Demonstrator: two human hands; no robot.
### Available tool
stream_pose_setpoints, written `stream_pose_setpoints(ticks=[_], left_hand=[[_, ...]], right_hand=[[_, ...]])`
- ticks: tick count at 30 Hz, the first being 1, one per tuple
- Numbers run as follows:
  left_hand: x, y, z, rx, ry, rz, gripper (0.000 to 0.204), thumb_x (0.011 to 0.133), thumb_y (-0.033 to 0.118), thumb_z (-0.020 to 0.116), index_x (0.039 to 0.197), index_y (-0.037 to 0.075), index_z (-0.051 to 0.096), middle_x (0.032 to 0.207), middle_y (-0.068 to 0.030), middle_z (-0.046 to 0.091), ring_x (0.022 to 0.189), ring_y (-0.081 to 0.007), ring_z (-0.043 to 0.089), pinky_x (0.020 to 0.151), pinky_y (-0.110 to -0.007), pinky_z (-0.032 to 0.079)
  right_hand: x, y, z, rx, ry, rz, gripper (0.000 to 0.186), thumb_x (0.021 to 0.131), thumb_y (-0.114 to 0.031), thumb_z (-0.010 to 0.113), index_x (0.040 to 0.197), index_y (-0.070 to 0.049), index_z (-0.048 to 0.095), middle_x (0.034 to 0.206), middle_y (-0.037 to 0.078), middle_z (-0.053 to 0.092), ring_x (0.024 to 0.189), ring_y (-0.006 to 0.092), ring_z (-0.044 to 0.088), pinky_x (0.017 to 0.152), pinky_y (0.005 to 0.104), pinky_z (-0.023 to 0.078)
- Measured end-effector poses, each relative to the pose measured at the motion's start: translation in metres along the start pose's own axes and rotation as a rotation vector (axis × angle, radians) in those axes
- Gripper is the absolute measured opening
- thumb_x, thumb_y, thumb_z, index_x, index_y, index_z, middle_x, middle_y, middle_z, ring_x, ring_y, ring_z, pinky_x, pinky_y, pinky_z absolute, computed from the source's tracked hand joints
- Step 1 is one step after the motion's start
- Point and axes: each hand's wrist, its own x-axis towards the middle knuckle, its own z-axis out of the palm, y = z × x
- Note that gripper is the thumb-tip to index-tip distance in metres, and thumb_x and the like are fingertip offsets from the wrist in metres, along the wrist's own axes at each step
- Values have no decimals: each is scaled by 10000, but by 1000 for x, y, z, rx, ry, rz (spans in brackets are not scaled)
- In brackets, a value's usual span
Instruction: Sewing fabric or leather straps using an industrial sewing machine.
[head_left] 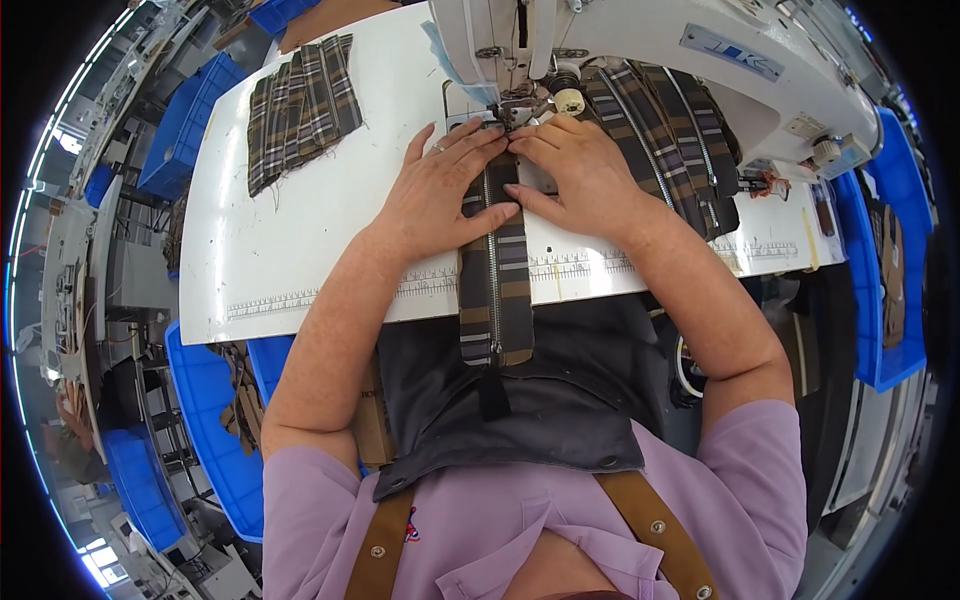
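A plaid fabric strip with a metal zipper (493,270) runs from under the presser foot (506,118) of a white sewing machine down over the table's front edge, its lower end hanging by my apron. My left hand (445,185) lies on its left side, fingers stretched toward the foot, thumb across the zipper. From the right, my right hand (585,175) rests its fingertips beside the foot, thumb apart and touching the strip's right edge. Both hands are open, pressing the cloth rather than wrapped round it. The needle point is too small to make out.
The machine arm (720,50) spans the upper right. Plaid pieces with zippers (660,140) lie beneath it; more plaid pieces (303,110) lie on the white table (225,240) at left. Blue bins (205,400) stand on both sides. A ruler strip (330,295) follows the front edge.
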Motion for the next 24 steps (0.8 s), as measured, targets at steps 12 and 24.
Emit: stream_pose_setpoints(ticks=[12, 24], left_hand=[[-6, 10, -2, -186, -12, 3, 729, 872, 478, 789, 1435, 44, 627, 1547, -151, 557, 1474, -332, 481, 1264, -535, 303], [-6, 10, -3, -171, 19, -4, 680, 893, 517, 740, 1392, 61, 668, 1503, -163, 594, 1448, -290, 510, 1263, -521, 283]], right_hand=[[-3, 0, 0, -10, 1, 13, 520, 830, -403, 764, 1204, -43, 721, 1197, 65, 720, 1146, 267, 637, 922, 429, 519], [-3, -2, -2, -31, 5, 18, 494, 857, -386, 755, 1213, -48, 711, 1200, 68, 719, 1136, 271, 640, 914, 428, 525]])
